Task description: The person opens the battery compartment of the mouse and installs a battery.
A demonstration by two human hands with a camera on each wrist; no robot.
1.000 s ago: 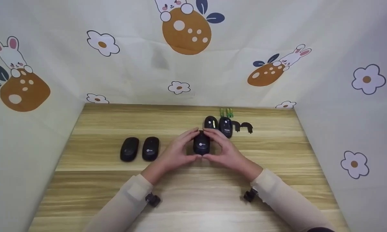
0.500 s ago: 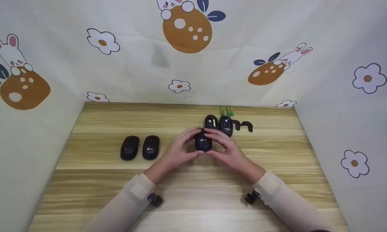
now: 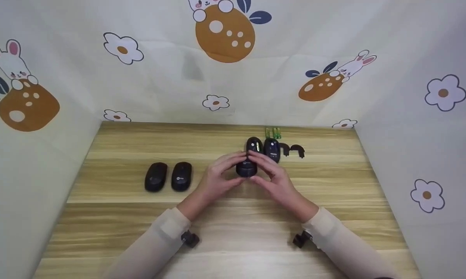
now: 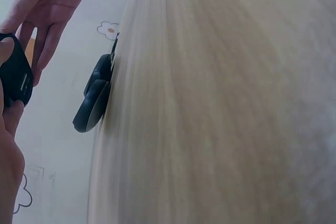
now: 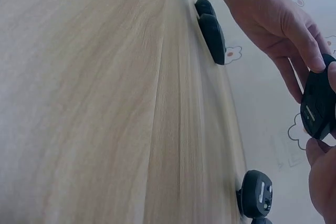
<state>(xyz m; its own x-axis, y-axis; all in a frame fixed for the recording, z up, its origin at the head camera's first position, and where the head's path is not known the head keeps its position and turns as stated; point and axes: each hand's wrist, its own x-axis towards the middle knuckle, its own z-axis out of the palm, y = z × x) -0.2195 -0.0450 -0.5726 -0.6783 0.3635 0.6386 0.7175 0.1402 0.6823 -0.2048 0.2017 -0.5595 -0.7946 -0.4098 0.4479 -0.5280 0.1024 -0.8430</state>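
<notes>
A black computer mouse (image 3: 246, 169) is held off the table between both hands, tilted so its rear end faces the head camera. My left hand (image 3: 219, 173) grips its left side with fingers and thumb. Opposite it, my right hand (image 3: 275, 174) grips the right side the same way. Fingers cover part of the mouse's front in the head view. The held mouse (image 4: 17, 74) shows its underside at the edge of the left wrist view, and that mouse (image 5: 317, 103) appears in the right wrist view too, fingers and thumbs at its ends.
Two black mice, one (image 3: 156, 177) beside another (image 3: 181, 176), lie on the wooden table (image 3: 113, 224) at left. Behind the hands lie a mouse with an exposed battery (image 3: 258, 146) and a second upturned mouse (image 3: 272, 149). Green batteries (image 3: 273, 133) and two black covers (image 3: 297, 150) lie near them.
Both hands have shifted slightly away from me and to the right with the held mouse. It has tilted, so more of its rear end shows. The other mice stay put.
</notes>
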